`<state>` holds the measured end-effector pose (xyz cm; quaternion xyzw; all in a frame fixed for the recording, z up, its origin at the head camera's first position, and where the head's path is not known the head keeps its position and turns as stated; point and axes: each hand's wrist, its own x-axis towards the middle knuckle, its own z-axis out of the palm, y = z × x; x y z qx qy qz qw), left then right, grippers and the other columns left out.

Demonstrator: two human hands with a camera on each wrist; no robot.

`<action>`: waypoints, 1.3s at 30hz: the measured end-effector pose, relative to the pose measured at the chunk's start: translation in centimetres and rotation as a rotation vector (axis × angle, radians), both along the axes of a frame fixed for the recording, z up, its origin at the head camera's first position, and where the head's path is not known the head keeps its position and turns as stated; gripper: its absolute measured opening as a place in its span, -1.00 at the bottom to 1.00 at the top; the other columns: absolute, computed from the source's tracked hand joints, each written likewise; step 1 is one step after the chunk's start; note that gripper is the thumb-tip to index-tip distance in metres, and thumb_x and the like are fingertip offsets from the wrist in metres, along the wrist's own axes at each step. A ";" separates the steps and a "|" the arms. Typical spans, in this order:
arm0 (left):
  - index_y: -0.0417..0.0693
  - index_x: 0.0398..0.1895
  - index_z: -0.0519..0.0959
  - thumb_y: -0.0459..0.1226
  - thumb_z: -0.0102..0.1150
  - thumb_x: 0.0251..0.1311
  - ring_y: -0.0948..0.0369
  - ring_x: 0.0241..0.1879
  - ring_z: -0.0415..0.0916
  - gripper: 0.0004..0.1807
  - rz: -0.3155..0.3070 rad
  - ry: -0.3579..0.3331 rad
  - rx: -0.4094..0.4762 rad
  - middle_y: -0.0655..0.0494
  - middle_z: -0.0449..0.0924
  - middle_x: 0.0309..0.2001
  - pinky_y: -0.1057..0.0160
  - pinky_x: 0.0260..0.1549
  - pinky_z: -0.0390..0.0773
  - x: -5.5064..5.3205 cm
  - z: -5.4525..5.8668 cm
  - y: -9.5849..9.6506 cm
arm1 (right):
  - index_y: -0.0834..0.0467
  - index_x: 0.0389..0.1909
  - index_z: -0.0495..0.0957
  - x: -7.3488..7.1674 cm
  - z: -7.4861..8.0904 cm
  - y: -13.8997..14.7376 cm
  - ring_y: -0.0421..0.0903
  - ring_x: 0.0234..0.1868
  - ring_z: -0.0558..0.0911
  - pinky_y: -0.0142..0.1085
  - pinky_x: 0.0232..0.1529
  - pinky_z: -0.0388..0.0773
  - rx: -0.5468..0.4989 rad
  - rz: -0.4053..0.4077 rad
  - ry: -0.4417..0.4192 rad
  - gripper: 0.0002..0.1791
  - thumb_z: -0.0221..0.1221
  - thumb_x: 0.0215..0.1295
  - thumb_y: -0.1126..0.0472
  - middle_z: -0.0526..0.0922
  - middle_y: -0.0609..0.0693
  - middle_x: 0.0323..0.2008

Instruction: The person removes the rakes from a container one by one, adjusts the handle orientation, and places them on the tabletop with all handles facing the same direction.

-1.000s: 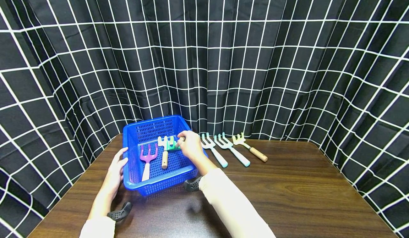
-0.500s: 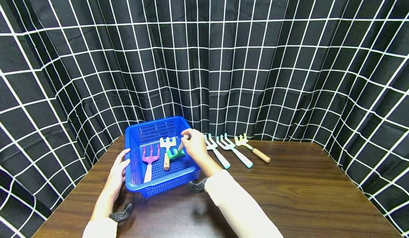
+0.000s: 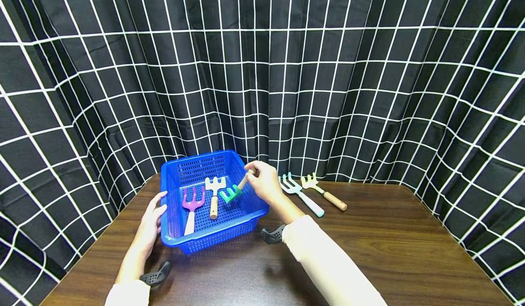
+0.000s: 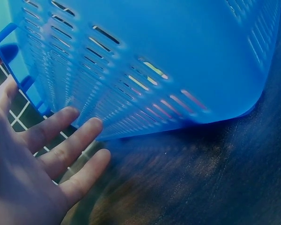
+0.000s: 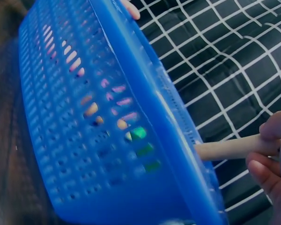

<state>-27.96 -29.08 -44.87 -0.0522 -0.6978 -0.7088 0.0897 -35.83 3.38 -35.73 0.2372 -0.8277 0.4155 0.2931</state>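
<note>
My right hand pinches the wooden handle of a green hand rake, tilted with its tines low inside the blue basket. In the right wrist view the wooden handle slants past the basket's rim into my fingers. My left hand holds the basket's left rim; in the left wrist view several fingers reach along the outside of its wall. Inside the basket lie a pink hand rake with a pale handle and a cream hand rake with a wooden handle.
To the right of the basket, a mint hand rake and a yellow-green hand rake with a wooden handle lie on the brown wooden table. A black curtain with a white grid hangs behind and at both sides.
My right hand has moved right with the green hand rake, swinging its tines away from the cream rake. A mint rake beside the basket is now hidden behind my hand. My left hand stays put.
</note>
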 end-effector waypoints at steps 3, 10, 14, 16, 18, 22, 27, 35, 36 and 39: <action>0.01 0.45 0.02 -0.12 -0.25 0.54 0.21 -0.19 0.64 -0.49 -0.003 -0.003 0.004 0.23 0.61 -0.11 0.20 -0.30 0.62 0.1 0.0 0.0 | 0.22 -0.25 0.66 0.2 0.4 0.9 -0.14 -0.48 0.51 -0.31 -0.43 0.45 0.008 0.029 0.058 -0.78 0.23 0.03 0.41 0.64 0.02 -0.41; 0.02 0.45 0.02 -0.11 -0.26 0.54 0.20 -0.18 0.64 -0.49 0.002 -0.013 0.001 0.26 0.61 -0.11 0.21 -0.30 0.62 0.4 0.1 0.1 | 0.26 -0.24 0.65 0.9 1.1 3.1 -0.09 -0.45 0.59 -0.25 -0.38 0.56 -0.009 0.052 0.109 -0.78 0.22 0.04 0.41 0.67 0.06 -0.35; 0.01 0.46 0.01 -0.11 -0.25 0.54 0.20 -0.17 0.64 -0.49 -0.006 -0.005 0.009 0.26 0.61 -0.11 0.21 -0.30 0.62 0.4 0.0 0.1 | 0.22 -0.21 0.66 1.5 1.2 4.7 -0.09 -0.42 0.59 -0.24 -0.35 0.56 -0.054 0.041 0.020 -0.80 0.27 0.10 0.39 0.66 0.01 -0.38; 0.00 0.46 0.00 -0.13 -0.26 0.54 0.20 -0.17 0.64 -0.49 -0.012 0.002 0.012 0.26 0.61 -0.11 0.20 -0.30 0.62 0.4 0.0 0.1 | 0.20 -0.20 0.67 1.6 1.2 5.5 -0.12 -0.44 0.57 -0.30 -0.36 0.53 -0.086 0.035 -0.013 -0.79 0.27 0.10 0.39 0.64 -0.01 -0.43; -0.01 0.46 0.00 -0.13 -0.26 0.54 0.20 -0.17 0.64 -0.49 -0.013 0.005 0.013 0.27 0.61 -0.11 0.20 -0.30 0.62 0.5 -0.1 0.0 | 0.18 -0.20 0.67 1.8 1.2 6.3 -0.17 -0.47 0.55 -0.35 -0.39 0.49 -0.124 0.026 -0.032 -0.79 0.27 0.10 0.38 0.63 -0.04 -0.48; 0.00 0.46 0.00 -0.14 -0.27 0.55 0.21 -0.18 0.64 -0.50 -0.013 0.009 0.011 0.26 0.61 -0.11 0.21 -0.31 0.62 0.5 -0.2 -0.1 | 0.23 -0.23 0.67 2.2 1.3 7.7 -0.21 -0.52 0.56 -0.48 -0.46 0.44 -0.212 0.036 -0.035 -0.80 0.28 0.09 0.41 0.65 0.02 -0.53; 0.02 0.46 0.01 -0.13 -0.27 0.55 0.20 -0.18 0.64 -0.50 -0.018 0.013 0.014 0.25 0.61 -0.10 0.20 -0.32 0.63 0.4 -0.1 -0.2 | 0.30 -0.23 0.66 2.4 1.3 9.6 -0.20 -0.46 0.57 -0.56 -0.40 0.47 -0.301 0.037 -0.018 -0.82 0.29 0.11 0.45 0.68 0.15 -0.40; 0.01 0.45 0.01 -0.14 -0.28 0.55 0.21 -0.19 0.64 -0.51 -0.022 0.017 0.010 0.25 0.61 -0.11 0.20 -0.32 0.63 0.3 -0.1 -0.1 | 0.28 -0.24 0.65 2.3 0.1 13.1 -0.32 -0.46 0.57 -0.57 -0.39 0.46 -0.312 -0.090 0.010 -0.83 0.29 0.13 0.45 0.69 0.12 -0.40; 0.02 0.45 0.01 -0.14 -0.28 0.55 0.21 -0.19 0.64 -0.51 -0.023 0.017 0.010 0.25 0.61 -0.11 0.20 -0.32 0.63 0.3 0.0 -0.1 | 0.28 -0.24 0.65 2.2 -0.1 13.6 -0.34 -0.47 0.57 -0.57 -0.43 0.45 -0.313 -0.107 0.019 -0.83 0.28 0.12 0.46 0.69 0.12 -0.41; 0.02 0.45 0.01 -0.15 -0.28 0.55 0.21 -0.20 0.64 -0.51 -0.029 0.021 0.013 0.25 0.61 -0.11 0.20 -0.33 0.63 0.3 0.0 0.0 | 0.30 -0.24 0.66 2.1 -0.6 14.9 -0.37 -0.51 0.54 -0.58 -0.49 0.40 -0.318 -0.160 0.047 -0.83 0.28 0.10 0.46 0.68 0.11 -0.45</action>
